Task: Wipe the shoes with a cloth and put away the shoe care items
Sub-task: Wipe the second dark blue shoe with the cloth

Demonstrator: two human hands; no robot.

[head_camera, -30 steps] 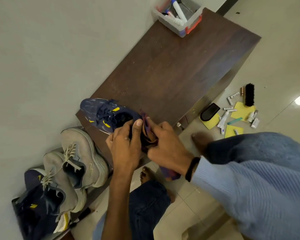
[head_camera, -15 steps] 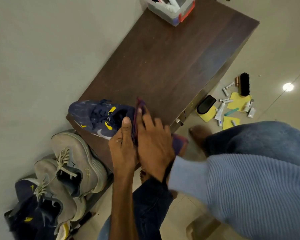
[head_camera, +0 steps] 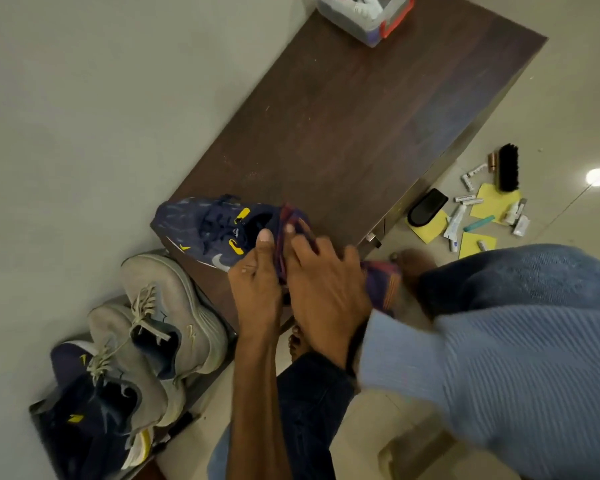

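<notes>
**Cloth on the heel of the navy shoe**

The navy shoe [head_camera: 215, 230] with yellow marks is lying on the near-left corner of the dark wooden bench [head_camera: 361, 133], just left of the frame's centre, toe pointing left. The left hand [head_camera: 257, 282] is gripping its heel end, fingers curled and thumb sticking up along the collar. The right hand [head_camera: 326, 282] is lying over the purple striped cloth [head_camera: 381, 282], fingers nearly straight and spread, pressing it against the back of the shoe; its thumb is hidden. One end of the cloth is poking up between the two hands, and the other is trailing out to the right by the blue sleeve [head_camera: 499, 358].

At the top edge, on the far end of the bench, a clear plastic box [head_camera: 378, 32] with an orange latch is sitting, holding white tubes and bottles, partly cut off.

At the right, on the tiled floor [head_camera: 568, 98], a black brush [head_camera: 509, 168], a black pad [head_camera: 426, 211], yellow cloths [head_camera: 496, 204] and small tubes [head_camera: 456, 223] are lying scattered close together.

At lower left, two grey shoes [head_camera: 167, 327] are sitting side by side, with another navy shoe [head_camera: 90, 410] below them.
</notes>
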